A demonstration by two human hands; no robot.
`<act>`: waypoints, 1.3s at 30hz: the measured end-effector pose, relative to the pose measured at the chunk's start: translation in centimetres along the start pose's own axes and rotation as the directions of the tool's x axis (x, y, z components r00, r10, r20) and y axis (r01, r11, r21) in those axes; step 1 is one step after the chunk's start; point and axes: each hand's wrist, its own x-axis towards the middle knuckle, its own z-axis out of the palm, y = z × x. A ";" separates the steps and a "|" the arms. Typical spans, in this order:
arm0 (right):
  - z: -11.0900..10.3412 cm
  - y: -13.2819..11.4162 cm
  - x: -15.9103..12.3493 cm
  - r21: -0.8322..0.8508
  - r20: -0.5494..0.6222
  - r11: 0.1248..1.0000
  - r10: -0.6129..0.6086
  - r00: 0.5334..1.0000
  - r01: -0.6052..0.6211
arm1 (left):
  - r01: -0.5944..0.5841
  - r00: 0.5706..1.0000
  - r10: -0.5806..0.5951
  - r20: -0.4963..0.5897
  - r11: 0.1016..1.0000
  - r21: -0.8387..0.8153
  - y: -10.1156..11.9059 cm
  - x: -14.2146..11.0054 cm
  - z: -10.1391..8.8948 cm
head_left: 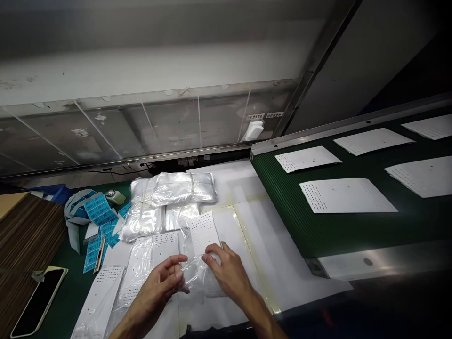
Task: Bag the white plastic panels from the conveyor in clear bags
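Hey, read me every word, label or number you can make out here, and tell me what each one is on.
Two white stickers on the grey panel: characters too small to read.
Blue labels on the green workbench: printed, too blurred to read.
I can't read any other text.

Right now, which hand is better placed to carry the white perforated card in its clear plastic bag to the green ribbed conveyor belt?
Probably the right hand: it is on the clear plastic bag and nearer the green ribbed conveyor belt; the left hand lies farther away.
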 end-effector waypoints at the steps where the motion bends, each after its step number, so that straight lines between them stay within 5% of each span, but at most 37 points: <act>1: -1.1 0.2 0.1 0.072 0.015 0.997 0.033 0.999 -0.034 | -0.043 0.998 0.048 -0.035 0.993 0.112 0.0 0.3 -0.3; 4: -4.3 0.9 -0.5 0.434 0.090 0.892 0.094 0.991 -0.124 | -0.130 0.970 0.192 -0.149 0.927 0.353 -0.6 1.7 -0.9; 6: -4.9 1.4 -1.9 0.716 0.179 0.673 0.080 0.981 -0.186 | -0.138 0.963 0.218 -0.161 0.906 0.401 -0.9 2.9 -0.9; 9: -2.3 2.1 -4.5 0.898 0.327 0.332 -0.061 0.943 -0.289 | -0.152 0.968 0.218 -0.124 0.904 0.400 -0.8 4.3 0.0; 12: 2.1 2.3 -6.5 0.870 0.484 0.218 -0.198 0.852 -0.443 | -0.110 0.977 0.163 -0.136 0.937 0.331 0.2 5.0 0.8; 14: 4.0 2.4 -7.0 0.832 0.550 0.203 -0.178 0.816 -0.517 | -0.040 0.989 0.080 -0.123 0.953 0.301 1.1 5.1 0.8; 20: 4.2 3.4 -6.5 0.828 0.482 0.226 0.183 0.857 -0.514 | 0.035 0.986 -0.003 -0.165 0.981 0.190 1.0 3.7 0.0; 28: 5.4 1.3 -7.5 0.897 0.302 0.201 0.368 0.879 -0.393 | -0.109 0.925 0.235 -0.299 0.917 0.383 -1.1 2.9 0.1; 33: 5.1 1.0 -8.4 0.898 0.190 0.306 0.376 0.907 -0.315 | -0.016 0.954 0.065 -0.294 0.986 0.167 -0.9 2.1 1.1; 36: 4.3 1.2 -8.5 0.814 0.127 0.506 0.324 0.938 -0.285 | -0.002 0.980 -0.018 -0.196 0.995 -0.097 -1.6 2.1 1.2; 39: 3.3 1.2 -8.2 0.716 0.114 0.632 0.314 0.943 -0.297 | 0.007 0.985 -0.033 -0.169 0.988 -0.152 -2.1 2.1 0.9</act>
